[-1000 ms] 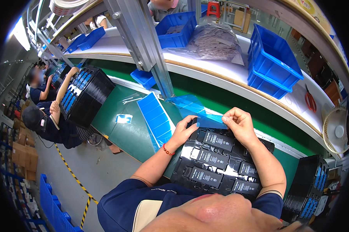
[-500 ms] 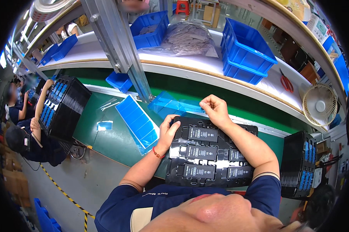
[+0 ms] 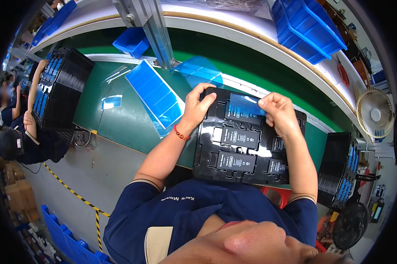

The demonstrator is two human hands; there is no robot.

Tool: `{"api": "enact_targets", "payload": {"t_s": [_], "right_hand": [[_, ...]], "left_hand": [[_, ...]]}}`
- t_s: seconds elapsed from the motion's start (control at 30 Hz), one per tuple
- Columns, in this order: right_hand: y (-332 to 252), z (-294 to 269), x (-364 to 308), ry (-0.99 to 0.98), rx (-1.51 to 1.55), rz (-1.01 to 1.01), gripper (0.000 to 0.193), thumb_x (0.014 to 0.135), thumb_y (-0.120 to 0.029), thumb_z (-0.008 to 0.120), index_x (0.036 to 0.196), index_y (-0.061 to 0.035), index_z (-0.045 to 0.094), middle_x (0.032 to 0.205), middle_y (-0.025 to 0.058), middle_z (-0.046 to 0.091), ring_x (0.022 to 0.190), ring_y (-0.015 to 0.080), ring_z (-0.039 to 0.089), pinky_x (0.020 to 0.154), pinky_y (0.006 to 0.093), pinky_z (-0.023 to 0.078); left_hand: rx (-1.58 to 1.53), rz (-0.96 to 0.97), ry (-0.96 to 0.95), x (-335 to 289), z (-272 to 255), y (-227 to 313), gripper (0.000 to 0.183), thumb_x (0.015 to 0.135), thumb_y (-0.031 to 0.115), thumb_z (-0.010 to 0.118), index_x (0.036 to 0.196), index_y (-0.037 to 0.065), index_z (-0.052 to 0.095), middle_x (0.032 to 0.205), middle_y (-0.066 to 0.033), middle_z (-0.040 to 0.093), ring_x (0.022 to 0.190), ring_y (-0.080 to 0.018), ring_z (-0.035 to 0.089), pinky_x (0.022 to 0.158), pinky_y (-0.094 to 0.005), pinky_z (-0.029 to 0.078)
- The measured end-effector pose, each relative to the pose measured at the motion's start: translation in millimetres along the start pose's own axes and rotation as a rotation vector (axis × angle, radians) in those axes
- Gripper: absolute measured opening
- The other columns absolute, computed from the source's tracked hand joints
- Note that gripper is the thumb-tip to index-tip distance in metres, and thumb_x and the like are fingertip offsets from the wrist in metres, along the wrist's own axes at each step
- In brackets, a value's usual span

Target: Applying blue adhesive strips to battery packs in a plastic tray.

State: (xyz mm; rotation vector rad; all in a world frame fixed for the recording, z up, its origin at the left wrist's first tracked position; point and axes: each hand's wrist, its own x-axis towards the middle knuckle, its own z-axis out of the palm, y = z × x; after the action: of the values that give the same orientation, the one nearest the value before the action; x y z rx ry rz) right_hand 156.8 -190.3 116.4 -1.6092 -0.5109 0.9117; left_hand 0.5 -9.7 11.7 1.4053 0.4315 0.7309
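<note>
A black plastic tray (image 3: 203,145) lies before me, with several flat black batteries (image 3: 236,137) in its pockets. My left hand (image 3: 197,105) is closed on the tray's far left corner, thumb on top and the other fingers partly hidden. Between thumb and fingertips, my right hand (image 3: 279,112) pinches a clear blue film piece (image 3: 247,102). This film lies over the far middle battery, whose print shows through it; whether it touches all over I cannot tell. Left of the tray is a sheet of blue film rectangles (image 3: 152,90) on a white backing.
Loose blue film (image 3: 200,70) lies beyond the tray. A metal post (image 3: 156,37) and small blue bin (image 3: 131,42) stand at the back, below a white shelf (image 3: 198,20). Tall tray stacks (image 3: 64,92) flank the bench; a co-worker's hand (image 3: 29,119) is by the left one.
My right hand has brought the blue film from beyond the tray back onto the far middle battery. My left hand still holds the tray corner. The view has tilted nearer to me.
</note>
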Motion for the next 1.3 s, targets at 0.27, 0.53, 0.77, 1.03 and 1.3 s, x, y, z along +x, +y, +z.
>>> {"api": "enact_targets", "payload": {"t_s": [0.27, 0.53, 0.77, 1.03, 1.3], "right_hand": [[9.3, 5.1, -8.7, 0.029, -0.145, 0.013, 0.014, 0.085, -0.009, 0.067, 0.076, -0.0051, 0.057, 0.054, -0.0034, 0.051, 0.037, 0.0013, 0.035, 0.032, 0.0186, 0.025], [14.5, 5.7, -10.5, 0.013, -0.176, -0.078, 0.016, 0.086, -0.008, 0.067, 0.074, -0.0053, 0.056, 0.054, -0.0031, 0.052, 0.035, 0.0008, 0.035, 0.031, 0.0186, 0.024], [18.5, 3.5, -7.9, 0.000, -0.198, -0.111, 0.016, 0.086, -0.007, 0.066, 0.075, -0.0053, 0.056, 0.056, -0.0032, 0.053, 0.037, -0.0002, 0.035, 0.032, 0.0186, 0.022], [15.7, 0.8, -8.0, -0.020, -0.189, -0.055, 0.010, 0.084, -0.003, 0.067, 0.076, -0.0017, 0.061, 0.066, -0.0002, 0.062, 0.057, 0.0013, 0.050, 0.053, 0.0171, 0.039], [24.3, 2.9, -6.4, 0.023, -0.251, -0.114, 0.010, 0.084, -0.002, 0.066, 0.075, -0.0014, 0.061, 0.065, -0.0006, 0.061, 0.057, 0.0012, 0.051, 0.052, 0.0175, 0.040]], "left_hand": [[-0.025, 0.007, -0.017, -3.5, 1.6, 3.2, 0.020, 0.083, 0.008, 0.061, 0.101, -0.001, 0.061, 0.084, -0.0029, 0.063, 0.076, -0.0079, 0.055, 0.068, -0.0234, 0.046], [-0.034, -0.014, -0.028, -2.7, -0.1, -0.2, 0.022, 0.082, 0.010, 0.060, 0.102, -0.001, 0.061, 0.084, -0.0034, 0.062, 0.076, -0.0081, 0.055, 0.068, -0.0235, 0.045], [-0.015, 0.014, -0.026, -2.0, 1.3, 2.5, 0.022, 0.082, 0.010, 0.060, 0.102, -0.001, 0.060, 0.085, -0.0037, 0.062, 0.077, -0.0084, 0.055, 0.069, -0.0236, 0.045], [-0.025, 0.027, -0.020, -1.7, 1.2, 3.5, 0.022, 0.082, 0.009, 0.060, 0.102, -0.001, 0.060, 0.084, -0.0029, 0.062, 0.076, -0.0082, 0.054, 0.068, -0.0235, 0.045], [0.021, 0.013, -0.023, -3.5, 1.9, 7.6, 0.022, 0.081, 0.008, 0.061, 0.101, -0.001, 0.060, 0.084, -0.0029, 0.061, 0.075, -0.0084, 0.054, 0.067, -0.0237, 0.044]]}}
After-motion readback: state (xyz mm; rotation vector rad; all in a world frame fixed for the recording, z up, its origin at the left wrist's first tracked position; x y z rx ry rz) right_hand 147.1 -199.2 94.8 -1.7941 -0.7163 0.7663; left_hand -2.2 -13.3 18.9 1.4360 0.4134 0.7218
